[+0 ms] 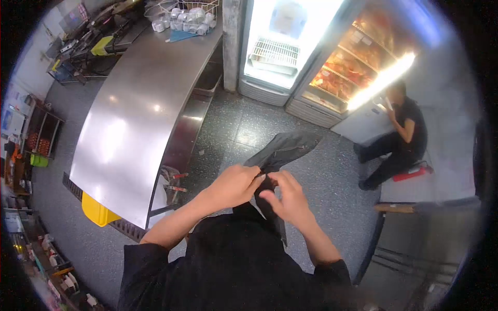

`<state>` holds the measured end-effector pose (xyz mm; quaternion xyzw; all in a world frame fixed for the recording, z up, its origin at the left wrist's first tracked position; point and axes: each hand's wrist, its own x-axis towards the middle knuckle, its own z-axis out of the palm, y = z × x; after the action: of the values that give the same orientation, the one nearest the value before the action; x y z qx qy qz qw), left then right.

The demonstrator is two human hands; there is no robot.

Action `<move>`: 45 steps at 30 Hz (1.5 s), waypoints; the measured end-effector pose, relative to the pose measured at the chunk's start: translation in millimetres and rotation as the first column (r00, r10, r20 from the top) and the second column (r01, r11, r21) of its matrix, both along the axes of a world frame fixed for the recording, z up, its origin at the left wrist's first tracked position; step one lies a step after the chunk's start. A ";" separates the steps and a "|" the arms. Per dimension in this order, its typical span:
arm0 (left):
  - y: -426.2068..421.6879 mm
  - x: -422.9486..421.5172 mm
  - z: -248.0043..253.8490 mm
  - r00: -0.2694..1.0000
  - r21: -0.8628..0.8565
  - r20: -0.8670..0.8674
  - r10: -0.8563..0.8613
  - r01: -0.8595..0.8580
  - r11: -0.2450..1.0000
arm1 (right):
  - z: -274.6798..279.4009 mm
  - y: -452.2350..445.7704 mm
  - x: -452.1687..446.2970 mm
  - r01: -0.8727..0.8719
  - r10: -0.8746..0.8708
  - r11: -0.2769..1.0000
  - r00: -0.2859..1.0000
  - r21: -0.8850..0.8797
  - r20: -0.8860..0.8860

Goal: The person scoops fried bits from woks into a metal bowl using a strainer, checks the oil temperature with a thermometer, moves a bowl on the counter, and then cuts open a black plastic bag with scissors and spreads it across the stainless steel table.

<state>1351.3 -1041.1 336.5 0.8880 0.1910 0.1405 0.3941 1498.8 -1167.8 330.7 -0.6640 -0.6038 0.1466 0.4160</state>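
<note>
A dark, thin cloth or plastic item (285, 150) hangs between my hands in front of my body, spreading out toward the upper right and trailing down below them. My left hand (236, 184) pinches its gathered part with fingers closed. Close beside it, my right hand (287, 196) holds the same bunched part between curled fingers, its thumb pointing left. Exactly what the item is I cannot make out.
A steel table (129, 114) stands at left, with a wire basket of white cups (189, 20) at its far end. Lit refrigerators (272, 52) stand ahead. A seated person (407, 124) is at right, beside a red object (412, 173). A yellow bin (96, 210) sits lower left.
</note>
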 end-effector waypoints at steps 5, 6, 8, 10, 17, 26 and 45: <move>37.4 27.8 -4.2 1.000 0.034 -0.020 0.014 -0.013 0.999 | -23.3 46.2 29.3 -0.070 0.066 0.997 0.989 -0.027 -0.132; 44.1 27.6 -3.1 0.999 0.028 -0.005 0.033 -0.033 0.999 | -26.8 55.8 35.4 -0.098 0.090 0.994 0.981 -0.041 -0.170; 52.7 20.9 5.7 0.993 0.027 -0.073 0.090 -0.088 0.996 | -30.7 71.5 42.1 -0.117 0.119 0.993 0.972 0.019 -0.203; 63.3 15.1 6.1 0.978 0.082 -0.086 0.188 -0.181 0.980 | -27.3 87.6 57.1 -0.117 0.119 0.993 0.975 0.023 -0.188; 121.5 -20.8 -19.3 0.817 -0.075 0.033 0.576 -0.573 0.816 | 24.6 155.2 113.4 -0.144 0.144 0.990 0.990 0.000 -0.009; 133.9 -143.1 -95.8 0.673 0.020 -0.053 0.738 -0.738 0.674 | 102.5 196.6 160.7 0.185 -0.295 0.920 0.907 0.345 0.300; 335.7 -485.6 294.5 0.080 0.538 0.321 0.944 -0.835 -0.112 | -83.9 197.4 -97.5 -0.330 0.443 0.893 0.521 -0.306 0.730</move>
<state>865.7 -705.4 631.0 0.5968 0.7117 0.3446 -0.1357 1401.3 -970.5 246.7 -0.5340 -0.8446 -0.0309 0.0230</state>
